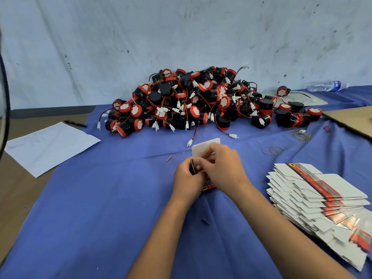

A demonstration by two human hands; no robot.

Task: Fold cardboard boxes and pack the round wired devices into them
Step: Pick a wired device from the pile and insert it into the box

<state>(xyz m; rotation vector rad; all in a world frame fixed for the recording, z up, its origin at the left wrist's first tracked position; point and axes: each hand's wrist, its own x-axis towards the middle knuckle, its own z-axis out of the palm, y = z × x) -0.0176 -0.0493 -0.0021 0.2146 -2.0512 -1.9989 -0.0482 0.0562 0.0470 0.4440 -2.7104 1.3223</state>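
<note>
Folding is under way on a single box: the left hand point(188, 178) and the right hand point(220, 168) meet at mid-table, both with fingers curled round one small cardboard box point(203, 152), its white rounded flap standing up above the knuckles and a red-and-black printed face peeping out below the palms. Left hand grips the box's near edge; right hand's thumb and fingers pinch the flap area, apparently working a tuck. Whether the box body is fully squared up is hidden by the hands. No device shows in it, as far as can be seen. Just to the right, a fanned stack of flat box blanks point(318, 198) lies on the blue cloth point(100, 198), many blanks unfolded. Beyond the hands, a big heap of round wired devices point(201, 99), black with red bands and white connectors, sits against the wall, unpacked. No finished, closed boxes appear anywhere in view. Judgement: early stage, at least as regards what is visible; nearly all folding and all packing remain. Loose rubber bands point(273, 150) lie to the right, a sheet of paper point(50, 146) and pen point(75, 123) to the left, a water bottle point(326, 86) at far right.
</note>
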